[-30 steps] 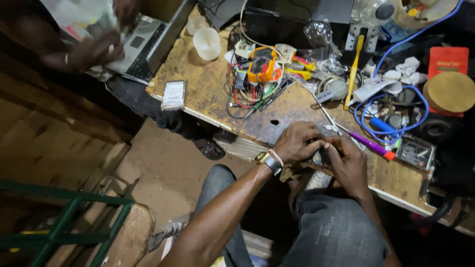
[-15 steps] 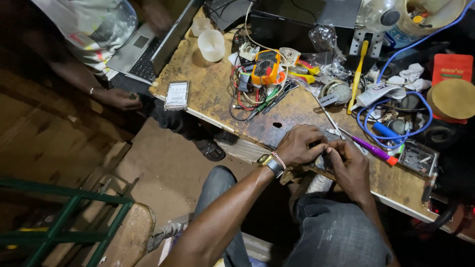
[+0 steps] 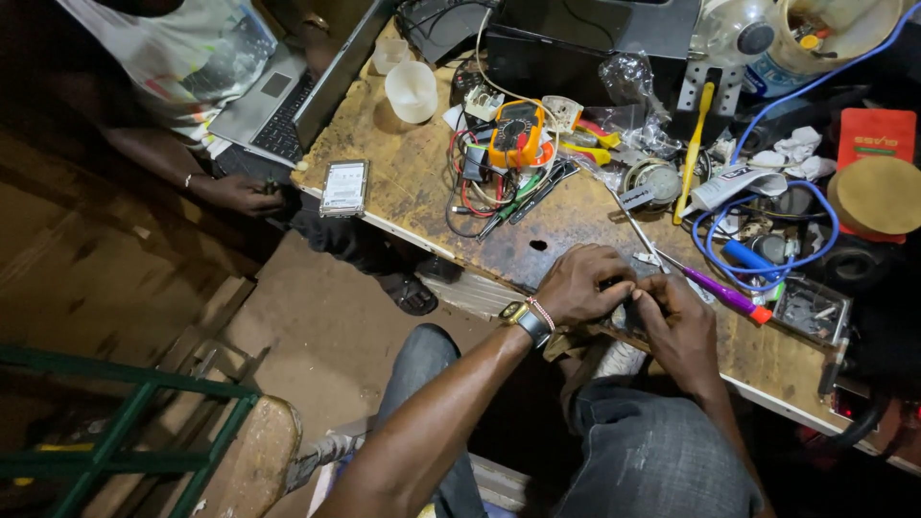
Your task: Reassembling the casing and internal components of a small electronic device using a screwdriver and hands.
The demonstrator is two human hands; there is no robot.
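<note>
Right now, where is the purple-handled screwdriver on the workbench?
In the head view, the purple-handled screwdriver lies on the wooden bench just right of the person's right hand, below the blue cable loop.

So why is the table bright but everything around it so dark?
In the head view the light falls mostly on the table, so the cup and meter look bright; the floor at the left and the lower right corner sink into shadow. The hands, left and right, are dimmer but sharp, and what they hold is hidden in shade.
</note>
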